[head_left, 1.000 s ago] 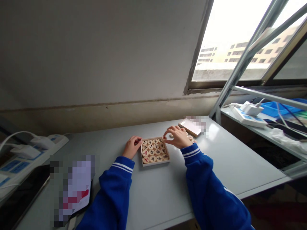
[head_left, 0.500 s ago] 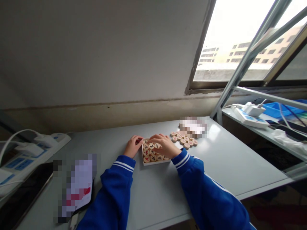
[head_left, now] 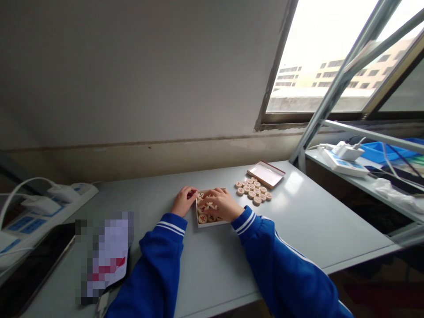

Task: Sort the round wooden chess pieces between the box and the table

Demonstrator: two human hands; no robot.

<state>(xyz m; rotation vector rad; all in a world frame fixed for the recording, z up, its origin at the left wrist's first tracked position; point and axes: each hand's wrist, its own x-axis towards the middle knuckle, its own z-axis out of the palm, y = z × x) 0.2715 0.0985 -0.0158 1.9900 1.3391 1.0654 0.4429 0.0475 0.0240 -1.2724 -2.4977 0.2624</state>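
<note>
A shallow white-edged box [head_left: 213, 225] lies on the grey desk, with round wooden xiangqi pieces [head_left: 202, 219] in it, marked in red or black characters. My left hand [head_left: 183, 202] is at the box's left edge, its fingers curled and closed against the rim near the far corner. Over the box reaches my right hand [head_left: 226, 205], fingers apart and stretched leftward above the pieces; it hides much of the box's right side. To the right of the box, a cluster of loose xiangqi pieces [head_left: 251, 193] with red characters sits flat on the desk.
An open box lid [head_left: 266, 173] lies behind the loose pieces. At left are a phone [head_left: 111, 260], a dark tablet-like device [head_left: 43, 265] and a power strip [head_left: 29, 221] with chargers. Another power strip [head_left: 344, 163] and a blue tray [head_left: 384, 151] are on the right-hand shelf.
My right hand has shifted slightly left over the box, its fingers now covering more of the middle pieces. My left hand stays at the box's left edge.
</note>
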